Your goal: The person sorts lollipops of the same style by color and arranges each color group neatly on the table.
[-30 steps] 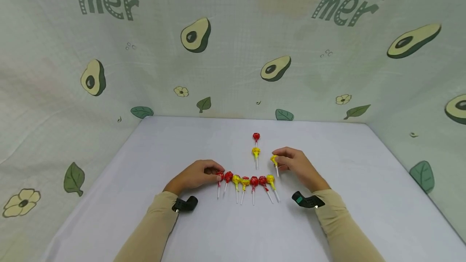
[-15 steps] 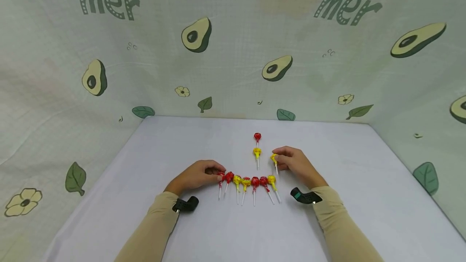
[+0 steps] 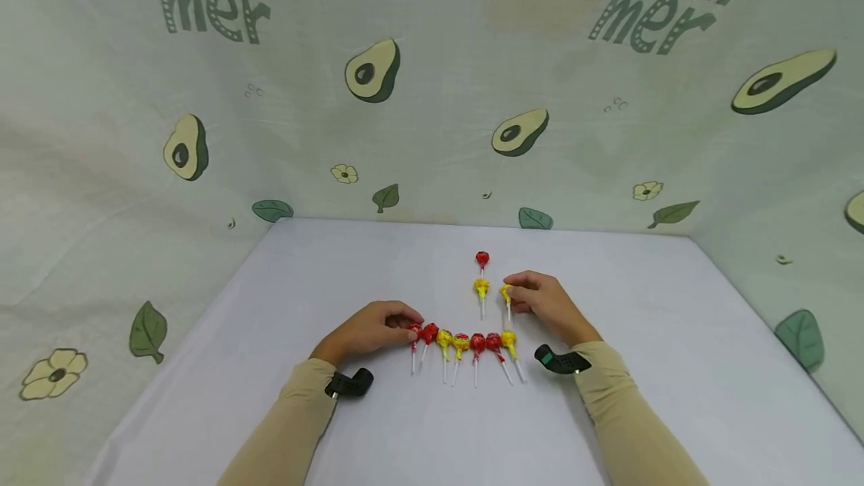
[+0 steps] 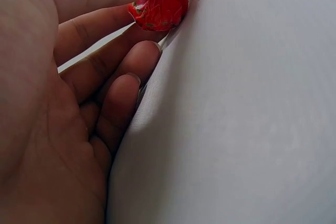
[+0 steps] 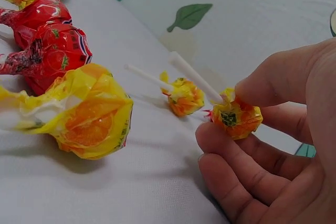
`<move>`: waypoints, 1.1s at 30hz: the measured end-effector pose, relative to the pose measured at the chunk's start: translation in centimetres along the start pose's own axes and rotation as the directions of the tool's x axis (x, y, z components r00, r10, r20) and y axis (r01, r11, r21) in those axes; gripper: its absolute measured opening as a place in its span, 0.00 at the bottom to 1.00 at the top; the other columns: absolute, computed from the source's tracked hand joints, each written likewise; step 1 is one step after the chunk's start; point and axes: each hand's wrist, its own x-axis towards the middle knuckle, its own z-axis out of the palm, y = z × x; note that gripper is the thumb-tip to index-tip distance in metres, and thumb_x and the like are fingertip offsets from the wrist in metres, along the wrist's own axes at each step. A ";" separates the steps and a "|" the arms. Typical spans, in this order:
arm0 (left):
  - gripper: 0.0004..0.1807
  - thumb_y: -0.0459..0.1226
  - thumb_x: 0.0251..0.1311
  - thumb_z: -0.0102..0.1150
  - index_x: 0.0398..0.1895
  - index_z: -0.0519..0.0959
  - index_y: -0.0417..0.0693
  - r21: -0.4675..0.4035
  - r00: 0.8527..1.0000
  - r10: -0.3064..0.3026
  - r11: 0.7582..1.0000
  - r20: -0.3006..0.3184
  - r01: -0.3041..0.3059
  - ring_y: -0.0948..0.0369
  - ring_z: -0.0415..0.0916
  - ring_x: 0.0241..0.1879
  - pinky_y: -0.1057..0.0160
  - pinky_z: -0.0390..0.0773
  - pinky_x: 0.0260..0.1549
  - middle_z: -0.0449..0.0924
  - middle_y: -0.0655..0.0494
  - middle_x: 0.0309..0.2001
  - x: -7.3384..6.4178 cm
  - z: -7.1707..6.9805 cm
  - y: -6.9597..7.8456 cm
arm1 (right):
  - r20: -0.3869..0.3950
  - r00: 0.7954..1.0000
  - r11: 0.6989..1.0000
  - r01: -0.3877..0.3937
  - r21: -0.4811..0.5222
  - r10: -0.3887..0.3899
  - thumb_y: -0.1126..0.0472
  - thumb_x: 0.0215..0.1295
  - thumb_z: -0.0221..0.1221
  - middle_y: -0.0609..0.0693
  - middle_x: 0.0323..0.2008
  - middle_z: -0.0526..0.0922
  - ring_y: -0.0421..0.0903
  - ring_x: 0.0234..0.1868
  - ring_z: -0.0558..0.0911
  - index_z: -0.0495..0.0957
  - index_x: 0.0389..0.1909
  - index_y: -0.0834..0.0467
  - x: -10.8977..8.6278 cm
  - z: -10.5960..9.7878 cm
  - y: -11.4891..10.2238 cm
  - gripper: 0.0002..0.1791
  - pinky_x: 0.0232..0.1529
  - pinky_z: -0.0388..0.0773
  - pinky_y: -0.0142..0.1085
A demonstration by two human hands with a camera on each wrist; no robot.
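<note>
Several wrapped lollipops lie in a curved row on the white table, sticks toward the person. The left hand pinches the red lollipop at the row's left end between thumb and fingers; its red wrapper shows in the left wrist view. Behind the row's right end, the right hand pinches a yellow lollipop by its head, its white stick pointing toward the row. Just left of that hand lies another yellow lollipop, with a red lollipop behind it. Closest below is the row's right-end yellow lollipop.
A white cloth covers the table. Behind and beside it hangs a pale curtain printed with avocados, leaves and flowers. Each wrist wears a black camera mount, one on the left and one on the right.
The right hand has moved slightly left with its yellow lollipop, closer to the two lollipops behind the row. The left hand keeps its hold. The head view has shifted a little.
</note>
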 end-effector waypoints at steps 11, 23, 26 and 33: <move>0.14 0.45 0.63 0.67 0.51 0.84 0.60 0.007 1.000 -0.008 1.000 -0.007 0.009 0.60 0.75 0.43 0.60 0.75 0.44 0.80 0.65 0.43 0.1 0.2 0.1 | -0.015 1.000 1.000 -0.009 -0.013 0.009 0.59 0.71 0.58 0.59 0.54 0.80 0.51 0.43 0.83 0.77 0.58 0.63 0.6 -0.2 0.2 0.18 0.45 0.82 0.38; 0.13 0.44 0.61 0.68 0.50 0.84 0.61 0.012 1.000 0.004 1.000 -0.017 -0.004 0.61 0.75 0.44 0.60 0.75 0.46 0.80 0.66 0.43 0.0 0.2 -0.2 | -0.008 1.000 0.997 0.003 -0.073 -0.004 0.54 0.70 0.61 0.56 0.51 0.81 0.51 0.46 0.81 0.80 0.56 0.59 1.8 0.1 0.4 0.18 0.44 0.82 0.39; 0.14 0.44 0.61 0.68 0.50 0.84 0.61 0.008 1.000 0.003 1.000 -0.015 -0.003 0.62 0.75 0.44 0.60 0.75 0.46 0.80 0.67 0.44 0.0 0.1 0.0 | -0.006 1.000 0.994 0.001 -0.106 -0.002 0.53 0.70 0.61 0.55 0.49 0.82 0.51 0.45 0.80 0.81 0.56 0.57 2.0 0.1 0.5 0.18 0.41 0.82 0.38; 0.14 0.43 0.61 0.68 0.51 0.84 0.60 0.027 1.000 -0.011 1.000 -0.014 0.011 0.62 0.74 0.44 0.61 0.74 0.46 0.80 0.67 0.45 0.0 0.1 0.3 | -0.006 1.000 0.991 -0.002 -0.137 0.001 0.54 0.69 0.62 0.55 0.47 0.82 0.51 0.41 0.79 0.81 0.55 0.57 2.2 0.3 0.6 0.17 0.37 0.81 0.37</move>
